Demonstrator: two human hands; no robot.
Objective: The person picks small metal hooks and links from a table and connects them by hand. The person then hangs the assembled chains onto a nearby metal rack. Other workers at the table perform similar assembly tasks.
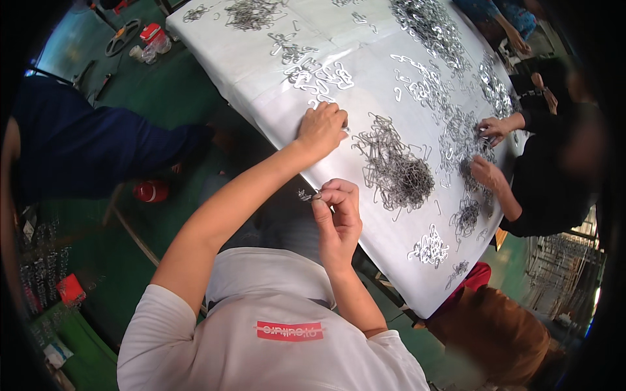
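Observation:
My left hand [321,132] is over the table's near edge with its fingers curled down. A bit of shiny metal, apparently a small hook, shows at its fingertips. Closer to my body, my right hand [338,225] pinches a small bunch of metal hooks [305,195] between thumb and fingers, just off the table edge. Right of my hands lies a dark tangled pile of wire hooks [398,169]. Beyond my left hand, brighter, looser hooks [316,75] are spread out. Another small bright heap of hooks [428,247] lies toward the right corner.
The white-covered table [261,104] slants across the view with several more hook piles [427,29]. Across it, a person in black [561,150] has both hands among hooks. Another person in dark blue [85,143] is at my left. A red container [150,191] stands on the green floor.

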